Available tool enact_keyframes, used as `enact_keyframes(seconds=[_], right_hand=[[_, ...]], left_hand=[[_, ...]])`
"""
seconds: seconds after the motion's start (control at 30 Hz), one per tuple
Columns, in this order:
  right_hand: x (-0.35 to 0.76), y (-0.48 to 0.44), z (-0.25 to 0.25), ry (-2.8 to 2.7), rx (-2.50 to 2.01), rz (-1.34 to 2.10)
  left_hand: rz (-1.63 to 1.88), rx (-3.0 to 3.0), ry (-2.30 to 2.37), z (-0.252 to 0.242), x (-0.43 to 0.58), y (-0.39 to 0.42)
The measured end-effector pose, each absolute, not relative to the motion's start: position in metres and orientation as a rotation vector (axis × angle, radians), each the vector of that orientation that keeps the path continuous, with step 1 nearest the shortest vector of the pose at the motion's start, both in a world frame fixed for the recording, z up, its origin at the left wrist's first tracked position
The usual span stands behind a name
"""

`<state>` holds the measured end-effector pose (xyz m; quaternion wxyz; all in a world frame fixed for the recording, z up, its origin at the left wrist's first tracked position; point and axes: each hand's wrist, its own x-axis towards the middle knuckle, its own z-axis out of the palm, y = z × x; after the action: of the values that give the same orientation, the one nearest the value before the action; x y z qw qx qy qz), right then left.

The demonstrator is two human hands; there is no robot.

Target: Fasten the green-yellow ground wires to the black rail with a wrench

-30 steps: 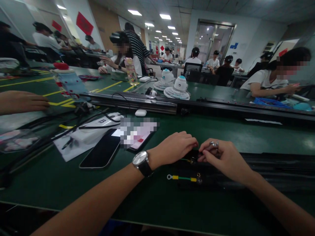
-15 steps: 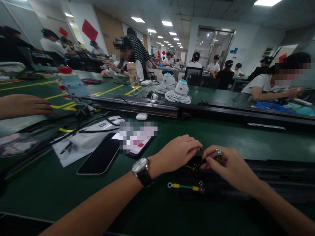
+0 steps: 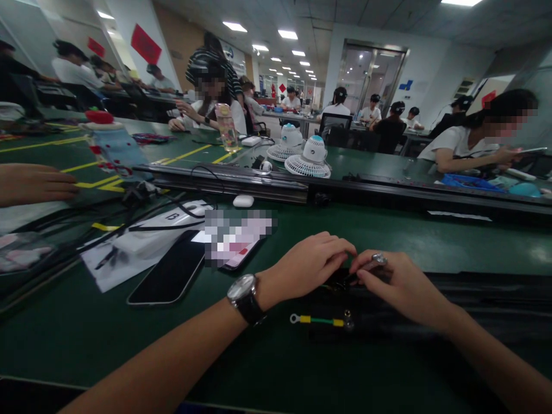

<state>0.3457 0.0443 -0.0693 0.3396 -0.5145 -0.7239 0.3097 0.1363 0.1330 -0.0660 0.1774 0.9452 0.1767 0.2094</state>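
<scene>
My left hand [image 3: 317, 261], with a watch on its wrist, has its fingers curled down over the near end of a dark bar-like part [image 3: 474, 287]. Opposite it, my right hand [image 3: 394, 282] wears a ring and pinches at the same spot, its fingertips almost touching the left ones. Whatever sits between the fingers is small, dark and mostly hidden. Just below lies a short green wire [image 3: 321, 321] with yellow sleeves, a ring terminal at its left end and a screw-like metal fitting at its right end, beside another dark bar.
A black phone [image 3: 168, 273], a pink-screened phone [image 3: 245, 247] and a white earbud case [image 3: 243, 201] lie to the left. Long metal rails [image 3: 241, 184] cross the green table [image 3: 388, 236] behind. Cables, a blue bottle [image 3: 116, 149] and another person's hand [image 3: 37, 183] are at far left.
The view has shifted slightly, so most things sit a little further left and higher. Both hands stay at the bar's end, with only small finger movement.
</scene>
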Motion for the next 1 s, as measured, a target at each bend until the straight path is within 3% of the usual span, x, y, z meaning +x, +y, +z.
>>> enact_keyframes(seconds=[0.33, 1.0], right_hand=[[0.357, 0.044, -0.065, -2.003, -1.389, 0.652], [0.364, 0.049, -0.060, -2.036, -1.404, 0.811]], left_hand=[[0.660, 2.634, 0.477, -0.069, 0.142, 0.134], [0.552, 2.967, 0.479, -0.080, 0.138, 0.148]])
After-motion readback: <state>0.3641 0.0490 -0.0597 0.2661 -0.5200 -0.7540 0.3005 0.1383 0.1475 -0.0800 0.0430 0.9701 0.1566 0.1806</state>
